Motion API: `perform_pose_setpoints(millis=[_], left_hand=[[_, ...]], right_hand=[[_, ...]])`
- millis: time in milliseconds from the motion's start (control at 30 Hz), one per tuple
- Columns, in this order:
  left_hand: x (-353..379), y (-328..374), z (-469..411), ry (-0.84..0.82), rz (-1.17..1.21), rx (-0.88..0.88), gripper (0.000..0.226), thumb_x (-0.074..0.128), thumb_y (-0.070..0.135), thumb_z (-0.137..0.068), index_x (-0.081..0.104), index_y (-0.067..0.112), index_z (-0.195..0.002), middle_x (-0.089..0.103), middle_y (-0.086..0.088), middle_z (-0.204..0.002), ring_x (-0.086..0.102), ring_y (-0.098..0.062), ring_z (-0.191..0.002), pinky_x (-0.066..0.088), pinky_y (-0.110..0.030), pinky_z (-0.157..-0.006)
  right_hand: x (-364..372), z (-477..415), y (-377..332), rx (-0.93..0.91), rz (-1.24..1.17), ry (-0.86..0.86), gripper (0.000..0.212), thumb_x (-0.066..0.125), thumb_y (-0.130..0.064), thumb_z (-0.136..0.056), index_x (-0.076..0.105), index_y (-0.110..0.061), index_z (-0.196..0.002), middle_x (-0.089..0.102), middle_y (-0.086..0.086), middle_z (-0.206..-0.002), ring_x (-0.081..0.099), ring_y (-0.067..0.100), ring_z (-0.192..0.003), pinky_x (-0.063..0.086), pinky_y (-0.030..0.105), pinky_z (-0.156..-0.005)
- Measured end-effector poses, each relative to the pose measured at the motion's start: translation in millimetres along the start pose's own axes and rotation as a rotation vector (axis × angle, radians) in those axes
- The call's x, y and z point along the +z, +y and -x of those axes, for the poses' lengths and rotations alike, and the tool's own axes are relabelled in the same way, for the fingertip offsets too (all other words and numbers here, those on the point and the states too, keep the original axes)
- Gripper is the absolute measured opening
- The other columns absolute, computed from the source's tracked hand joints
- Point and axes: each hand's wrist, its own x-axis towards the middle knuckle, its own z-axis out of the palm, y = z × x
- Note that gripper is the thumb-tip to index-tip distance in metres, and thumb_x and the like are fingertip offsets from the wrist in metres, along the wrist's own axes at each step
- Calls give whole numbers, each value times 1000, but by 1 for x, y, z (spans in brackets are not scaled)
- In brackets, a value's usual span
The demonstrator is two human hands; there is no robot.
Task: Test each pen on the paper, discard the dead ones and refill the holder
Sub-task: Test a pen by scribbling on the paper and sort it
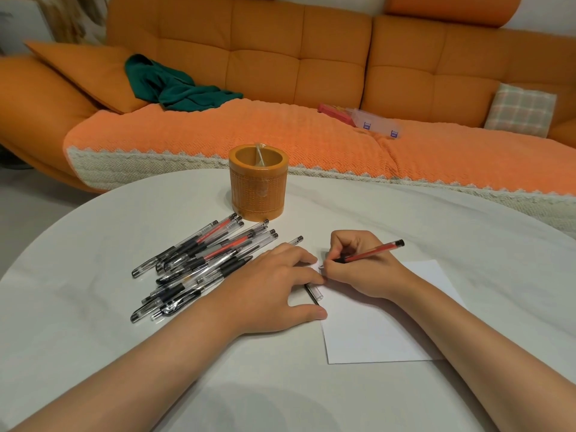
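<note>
My right hand (361, 263) grips a red pen (374, 249) in a writing hold, its tip down on the far left corner of the white paper (380, 328). My left hand (274, 288) lies flat with spread fingers, pressing on the paper's left edge. A clear pen cap (315, 293) lies on the paper just under my left fingers. A pile of several black and red gel pens (199, 263) lies on the table left of my left hand. The orange woven pen holder (258, 185) stands upright behind the pile, holding no pens.
The round white table (124, 353) carries everything. Behind it runs an orange sofa (311, 57) with a green cloth (174, 85), a clear plastic box (374, 120) and a checked cushion (520, 109).
</note>
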Motion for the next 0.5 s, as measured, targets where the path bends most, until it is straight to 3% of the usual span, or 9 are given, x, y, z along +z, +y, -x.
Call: perform_pose_setpoints(millis=[367, 500], left_hand=[[-1, 1, -1, 3, 2, 3, 55, 60, 69, -80, 64, 38, -125, 49, 14, -135, 37, -3, -129, 36, -29, -108], [-4, 1, -2, -20, 28, -17, 52, 63, 66, -82, 62, 40, -127, 46, 18, -137, 32, 2, -131, 30, -22, -111]], right_hand=[[1, 0, 3, -15, 18, 26, 19, 66, 3, -74, 48, 0, -67, 48, 6, -59, 39, 13, -55, 30, 25, -50], [-4, 0, 7, -10, -221, 216, 21, 64, 6, -85, 56, -8, -72, 57, -1, -56, 48, 14, -49, 38, 24, -50]])
